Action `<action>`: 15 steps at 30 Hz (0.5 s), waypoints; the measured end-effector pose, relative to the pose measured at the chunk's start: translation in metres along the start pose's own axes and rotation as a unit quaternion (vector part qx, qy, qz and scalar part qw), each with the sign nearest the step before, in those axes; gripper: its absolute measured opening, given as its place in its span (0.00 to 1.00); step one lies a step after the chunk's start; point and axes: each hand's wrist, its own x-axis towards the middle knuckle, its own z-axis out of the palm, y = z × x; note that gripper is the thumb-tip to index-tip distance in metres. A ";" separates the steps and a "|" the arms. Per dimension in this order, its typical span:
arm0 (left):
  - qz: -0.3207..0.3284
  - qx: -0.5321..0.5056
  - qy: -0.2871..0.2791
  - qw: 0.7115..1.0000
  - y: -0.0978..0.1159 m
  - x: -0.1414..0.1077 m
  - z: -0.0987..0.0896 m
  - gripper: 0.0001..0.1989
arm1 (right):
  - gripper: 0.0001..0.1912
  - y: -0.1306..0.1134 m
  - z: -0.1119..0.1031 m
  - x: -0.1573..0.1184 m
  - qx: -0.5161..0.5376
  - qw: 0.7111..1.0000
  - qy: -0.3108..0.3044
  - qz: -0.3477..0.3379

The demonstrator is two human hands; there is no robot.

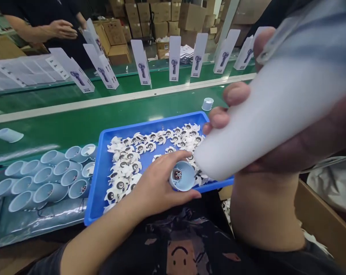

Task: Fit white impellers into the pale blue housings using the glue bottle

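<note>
My left hand (164, 179) is wrapped round a light blue cup-shaped housing (187, 179), its open end facing up at me. A small motor with copper windings shows inside it. Close to the camera, my right hand (235, 99) grips a large whitish, smooth, rounded cylinder (264, 122), perhaps a bottle; its upper end runs out of view. The cylinder's lower end is just right of the housing. Beneath both hands lies a blue tray (93, 179) with many small white fan blades (124, 168), partly covered by my left hand and the cylinder.
At left, several light blue housings (51, 193) lie in rows, and one more (8, 135) is on its side. A small cup (208, 104) stands behind the tray. White boxes (174, 59) line the green conveyor (127, 95). A co-worker's hand (62, 29) is across it.
</note>
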 end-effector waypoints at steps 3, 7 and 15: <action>0.044 0.001 0.017 0.999 0.010 0.007 0.002 0.22 | 0.47 -0.003 0.016 -0.006 0.124 0.992 0.003 0.031; 0.051 0.006 0.034 0.998 0.017 0.006 0.004 0.17 | 0.38 0.003 0.022 -0.018 0.150 0.989 0.009 -0.010; 0.066 0.001 0.047 0.997 0.020 0.002 0.007 0.15 | 0.38 -0.001 0.013 -0.018 0.092 0.996 -0.006 0.000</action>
